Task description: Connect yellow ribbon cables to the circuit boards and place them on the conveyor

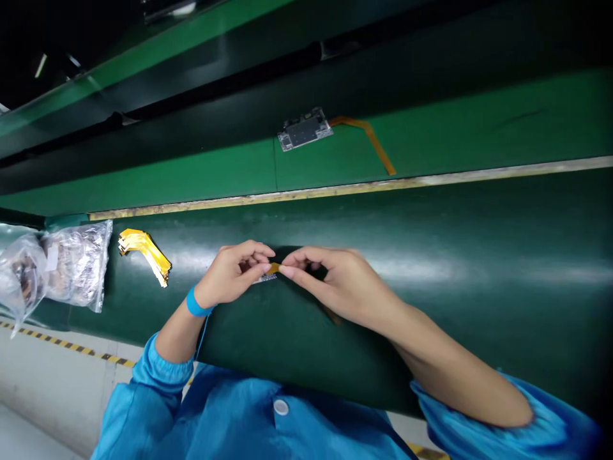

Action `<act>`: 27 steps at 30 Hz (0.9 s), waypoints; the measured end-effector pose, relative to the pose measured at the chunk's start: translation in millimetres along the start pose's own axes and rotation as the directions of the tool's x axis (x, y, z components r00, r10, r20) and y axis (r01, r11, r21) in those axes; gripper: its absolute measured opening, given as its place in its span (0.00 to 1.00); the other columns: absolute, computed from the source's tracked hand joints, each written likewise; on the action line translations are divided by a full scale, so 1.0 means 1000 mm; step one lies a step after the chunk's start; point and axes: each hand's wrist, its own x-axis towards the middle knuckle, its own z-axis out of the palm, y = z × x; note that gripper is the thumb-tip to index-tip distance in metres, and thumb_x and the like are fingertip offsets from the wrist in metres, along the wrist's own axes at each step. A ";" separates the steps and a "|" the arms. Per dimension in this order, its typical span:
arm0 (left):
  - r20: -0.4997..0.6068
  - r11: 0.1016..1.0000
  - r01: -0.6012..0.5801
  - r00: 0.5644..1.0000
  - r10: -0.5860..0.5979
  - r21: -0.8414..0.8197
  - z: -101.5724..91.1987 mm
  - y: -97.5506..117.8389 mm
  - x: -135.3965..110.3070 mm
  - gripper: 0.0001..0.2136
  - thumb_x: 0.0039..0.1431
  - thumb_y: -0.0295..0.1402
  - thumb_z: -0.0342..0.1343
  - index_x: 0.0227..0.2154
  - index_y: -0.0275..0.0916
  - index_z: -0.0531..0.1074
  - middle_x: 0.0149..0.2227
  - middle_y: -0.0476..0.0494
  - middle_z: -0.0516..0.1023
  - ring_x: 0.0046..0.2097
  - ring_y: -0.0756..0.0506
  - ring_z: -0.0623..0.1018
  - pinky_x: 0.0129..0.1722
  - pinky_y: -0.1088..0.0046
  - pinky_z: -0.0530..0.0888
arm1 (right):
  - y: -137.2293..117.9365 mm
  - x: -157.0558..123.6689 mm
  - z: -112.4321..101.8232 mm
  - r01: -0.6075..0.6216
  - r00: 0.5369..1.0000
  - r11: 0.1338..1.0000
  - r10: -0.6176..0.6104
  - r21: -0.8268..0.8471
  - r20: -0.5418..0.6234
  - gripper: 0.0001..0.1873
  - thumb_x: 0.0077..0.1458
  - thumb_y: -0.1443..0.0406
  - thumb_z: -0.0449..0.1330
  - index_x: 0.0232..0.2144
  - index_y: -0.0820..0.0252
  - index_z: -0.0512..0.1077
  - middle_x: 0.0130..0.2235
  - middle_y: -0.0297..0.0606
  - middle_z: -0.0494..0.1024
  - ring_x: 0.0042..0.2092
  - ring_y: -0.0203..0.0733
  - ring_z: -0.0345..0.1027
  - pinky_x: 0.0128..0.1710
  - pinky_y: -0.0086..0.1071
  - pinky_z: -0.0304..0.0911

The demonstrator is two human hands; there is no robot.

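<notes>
Over the green mat, my left hand (242,271) is closed, thumb and fingers pinched at a small circuit board (266,278), mostly hidden beneath them. My right hand (338,278) pinches an orange flex cable (273,269) at the board's right side, its fingertips close to my left thumb. Part of the cable's tail shows dimly below my right palm. A blue wrist strap (195,303) with a thin cord circles my left wrist. To the left lies a fanned stack of yellow-orange flex cables (146,250).
Clear plastic bags (76,265) with parts inside lie at the far left of the green mat (454,255). Beyond a pale edge strip (359,188), a circuit board (305,130) with an orange flex cable (371,134) attached rests on the green belt.
</notes>
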 end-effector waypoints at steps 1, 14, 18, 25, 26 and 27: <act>0.008 1.000 -0.005 1.000 0.005 0.005 0.002 -0.002 0.000 0.09 0.66 0.32 0.59 0.46 0.35 0.77 0.36 0.43 0.81 0.33 0.50 0.79 0.34 0.76 0.76 | 0.000 0.000 0.001 0.007 1.000 1.000 -0.007 -0.006 0.005 0.10 0.66 0.59 0.62 0.34 0.55 0.80 0.32 0.31 0.80 0.31 0.36 0.70 0.31 0.30 0.62; 0.301 0.653 -0.432 0.902 0.310 0.622 -0.018 -0.022 0.007 0.13 0.64 0.24 0.52 0.47 0.40 0.78 0.62 0.36 0.72 0.73 0.33 0.61 0.73 0.38 0.54 | 0.022 0.006 -0.015 -0.216 0.975 0.953 0.223 -0.215 0.013 0.28 0.64 0.41 0.56 0.28 0.56 0.76 0.22 0.35 0.73 0.22 0.39 0.63 0.24 0.33 0.54; 0.334 0.657 -0.421 0.905 0.263 0.626 -0.012 -0.025 0.010 0.15 0.62 0.21 0.52 0.47 0.39 0.77 0.67 0.34 0.67 0.75 0.31 0.55 0.73 0.36 0.53 | 0.024 0.006 -0.015 -0.237 0.968 0.936 0.251 -0.262 0.019 0.25 0.64 0.44 0.56 0.29 0.56 0.77 0.24 0.35 0.75 0.23 0.39 0.63 0.25 0.33 0.54; 0.368 0.650 -0.429 0.899 0.238 0.628 -0.010 -0.025 0.011 0.15 0.63 0.20 0.53 0.47 0.41 0.77 0.70 0.37 0.64 0.76 0.30 0.51 0.73 0.32 0.48 | 0.023 0.004 -0.015 -0.258 0.961 0.933 0.275 -0.253 0.034 0.24 0.63 0.45 0.58 0.31 0.56 0.79 0.26 0.36 0.77 0.24 0.38 0.64 0.25 0.32 0.54; 0.369 0.650 -0.431 0.898 0.239 0.626 -0.010 -0.026 0.011 0.14 0.63 0.19 0.53 0.47 0.40 0.77 0.70 0.37 0.63 0.76 0.30 0.51 0.73 0.32 0.48 | 0.024 0.004 -0.015 -0.263 0.959 0.933 0.280 -0.246 0.039 0.24 0.63 0.44 0.58 0.32 0.56 0.79 0.27 0.36 0.77 0.25 0.38 0.64 0.26 0.32 0.55; 0.369 0.651 -0.431 0.898 0.240 0.625 -0.009 -0.026 0.011 0.14 0.64 0.19 0.52 0.46 0.40 0.76 0.70 0.37 0.64 0.76 0.31 0.51 0.73 0.32 0.48 | 0.024 0.004 -0.015 -0.266 0.958 0.934 0.284 -0.237 0.046 0.25 0.63 0.44 0.58 0.32 0.56 0.80 0.27 0.36 0.78 0.25 0.38 0.65 0.26 0.32 0.55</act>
